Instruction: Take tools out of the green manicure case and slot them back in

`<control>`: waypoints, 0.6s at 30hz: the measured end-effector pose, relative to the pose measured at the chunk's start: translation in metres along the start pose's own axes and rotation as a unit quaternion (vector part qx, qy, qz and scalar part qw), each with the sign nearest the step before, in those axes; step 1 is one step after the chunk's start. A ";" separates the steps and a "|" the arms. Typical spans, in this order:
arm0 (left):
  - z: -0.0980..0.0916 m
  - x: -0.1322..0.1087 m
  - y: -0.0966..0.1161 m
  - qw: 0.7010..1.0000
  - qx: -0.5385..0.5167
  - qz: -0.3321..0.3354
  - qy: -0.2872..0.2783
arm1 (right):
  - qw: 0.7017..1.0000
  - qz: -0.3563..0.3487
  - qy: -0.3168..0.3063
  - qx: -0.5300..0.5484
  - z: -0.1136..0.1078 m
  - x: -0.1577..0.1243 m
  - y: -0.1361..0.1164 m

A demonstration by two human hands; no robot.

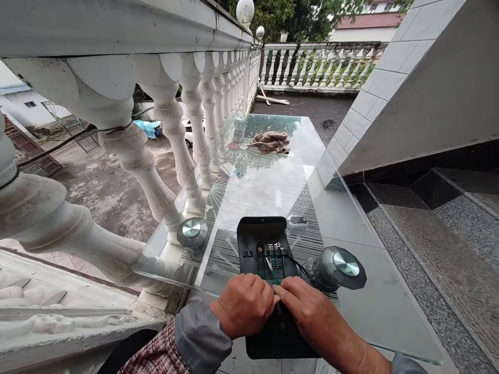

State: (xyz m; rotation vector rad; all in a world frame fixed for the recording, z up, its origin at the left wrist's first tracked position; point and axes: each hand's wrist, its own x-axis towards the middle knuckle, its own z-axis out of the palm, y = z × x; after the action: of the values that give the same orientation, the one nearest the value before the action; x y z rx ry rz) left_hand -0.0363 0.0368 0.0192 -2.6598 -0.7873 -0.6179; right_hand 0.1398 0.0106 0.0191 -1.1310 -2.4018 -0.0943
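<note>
An open black tool case (pixel 262 234) lies on the near end of a glass table (pixel 273 176), with several small metal tools (pixel 273 257) strapped inside. My left hand (pixel 244 304) rests curled on the case's lower half, fingers closed. My right hand (pixel 307 309) lies beside it, fingers pinched against a thin green-handled tool (pixel 273 272) at the case's middle. The two hands touch at the fingertips. What the left fingers hold, if anything, is hidden.
Round metal table fittings sit at the left (pixel 192 231) and right (pixel 341 265) of the case. A brown cloth (pixel 272 141) lies at the table's far end. A white balustrade (pixel 163 104) runs along the left; a tiled wall (pixel 421 83) and steps rise on the right.
</note>
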 end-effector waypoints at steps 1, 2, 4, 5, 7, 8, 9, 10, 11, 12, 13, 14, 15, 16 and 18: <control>0.000 0.000 0.000 1.000 -0.003 -0.006 0.000 | 1.000 0.000 -0.001 -0.002 0.000 0.001 -0.001; 0.000 0.000 0.000 1.000 -0.005 -0.010 0.001 | 1.000 -0.001 -0.001 -0.004 0.000 0.001 -0.002; -0.001 0.001 0.000 1.000 -0.008 -0.011 0.004 | 1.000 -0.003 0.002 -0.009 0.000 0.002 -0.004; -0.001 0.000 0.000 1.000 -0.010 -0.012 0.006 | 1.000 -0.004 0.003 -0.011 0.000 0.003 -0.005; 0.000 0.000 0.000 1.000 -0.010 -0.014 0.007 | 1.000 -0.003 0.007 -0.016 -0.001 0.003 -0.006; 0.000 0.000 0.000 1.000 -0.009 -0.017 0.007 | 1.000 -0.002 0.009 -0.018 -0.001 0.004 -0.007; 0.000 0.000 0.000 1.000 -0.008 -0.019 0.006 | 1.000 -0.002 0.010 -0.021 -0.001 0.003 -0.007; 0.000 0.000 0.000 1.000 -0.007 -0.018 0.007 | 1.000 -0.002 0.011 -0.024 -0.001 0.003 -0.007; 0.000 0.000 0.000 1.000 -0.006 -0.017 0.008 | 1.000 -0.003 0.013 -0.028 0.000 0.003 -0.006; 0.000 0.000 0.000 1.000 -0.006 -0.016 0.009 | 0.999 -0.003 0.014 -0.032 0.001 0.003 -0.006; -0.001 0.000 0.001 1.000 -0.006 -0.016 0.010 | 0.999 -0.003 0.015 -0.038 0.003 0.003 -0.006; -0.001 0.001 0.001 1.000 -0.006 -0.016 0.011 | 0.999 -0.003 0.016 -0.044 0.004 0.003 -0.005; -0.001 0.001 0.001 1.000 -0.007 -0.017 0.011 | 0.999 -0.002 0.017 -0.050 0.006 0.003 -0.005; -0.001 0.001 0.001 1.000 -0.007 -0.018 0.010 | 0.998 -0.001 0.018 -0.055 0.007 0.003 -0.005; -0.001 0.001 0.001 1.000 -0.009 -0.017 0.007 | 0.998 0.002 0.019 -0.065 0.009 0.003 -0.005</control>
State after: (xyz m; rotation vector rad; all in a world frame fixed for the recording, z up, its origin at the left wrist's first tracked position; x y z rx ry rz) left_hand -0.0355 0.0364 0.0206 -2.6595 -0.8289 -0.6548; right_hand 0.1308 0.0119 0.0134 -1.1806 -2.3893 -0.2719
